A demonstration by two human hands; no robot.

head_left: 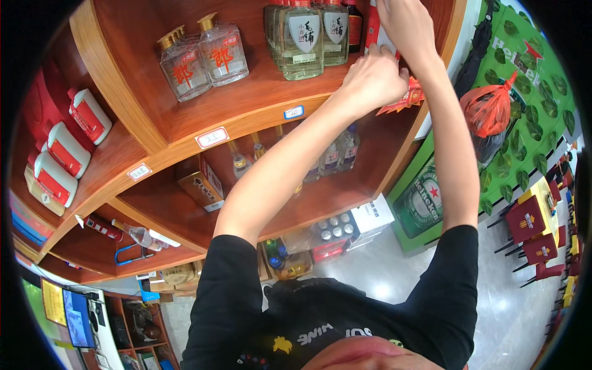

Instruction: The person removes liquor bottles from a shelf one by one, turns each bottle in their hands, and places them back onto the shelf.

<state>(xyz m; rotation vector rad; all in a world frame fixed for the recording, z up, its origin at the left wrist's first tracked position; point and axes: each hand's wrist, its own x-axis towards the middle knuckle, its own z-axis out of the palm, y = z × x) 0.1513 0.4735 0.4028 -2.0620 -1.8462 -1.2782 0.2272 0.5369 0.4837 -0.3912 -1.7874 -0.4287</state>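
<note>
Both my hands are up at the right end of the upper shelf, around a red-and-white box that they partly hide. My left hand is closed, its curled fingers at the lower part of the box. My right hand reaches higher, its fingers bent over the box's upper right side; the fingertips are partly hidden. Just under my left hand, red packets hang at the shelf's front edge. To the left stand clear glass bottles with red caps, and a dark bottle is right beside the box.
Square gold-capped bottles stand further left on the wooden shelf. More bottles and a gold box fill the shelf below. At right, a red plastic bag hangs by a green leafy wall. Cartons sit on the floor.
</note>
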